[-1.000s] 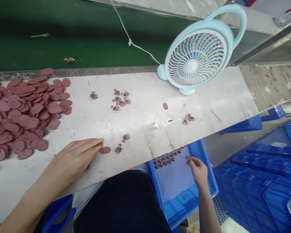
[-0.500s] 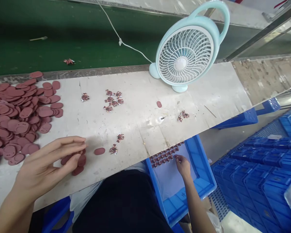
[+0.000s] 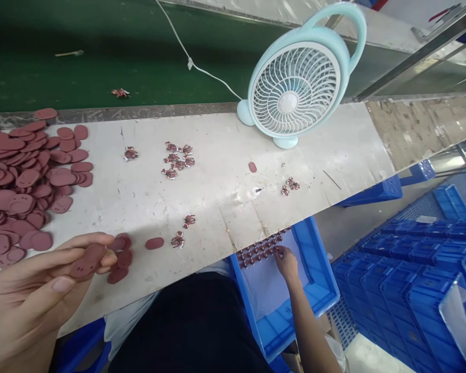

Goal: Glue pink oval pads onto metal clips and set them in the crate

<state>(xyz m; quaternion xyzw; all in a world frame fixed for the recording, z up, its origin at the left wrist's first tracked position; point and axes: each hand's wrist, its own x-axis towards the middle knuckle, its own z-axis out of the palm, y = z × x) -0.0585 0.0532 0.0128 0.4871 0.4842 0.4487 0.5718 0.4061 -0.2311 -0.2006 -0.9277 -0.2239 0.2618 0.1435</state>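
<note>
A dark red oval piece point(image 3: 87, 260) is pinched between the thumb and fingers of my left hand point(image 3: 50, 280), above the table's near left part. Beside those fingers lie several more ovals point(image 3: 124, 258), and a single oval point(image 3: 154, 243) sits to their right. My right hand point(image 3: 287, 263) reaches into a blue bin point(image 3: 321, 282), its fingertips closed at the end of rows of small brown figures point(image 3: 258, 253) on a white sheet. Whatever those fingertips hold is too small to make out. Two loose figures point(image 3: 177, 240) lie near the table's front edge.
A big pile of red ovals point(image 3: 19, 191) covers the table's left end. Small figures point(image 3: 177, 161) lie mid-table, near a small bottle point(image 3: 248, 194). A light blue fan point(image 3: 287, 103) stands at the back, its cord crossing the green belt point(image 3: 140, 67). Blue crates point(image 3: 419, 269) are stacked right.
My left hand has moved left and toward me from the loose ovals and turned, now showing an oval in its fingers. My right hand stays at the rows. The view has shifted slightly.
</note>
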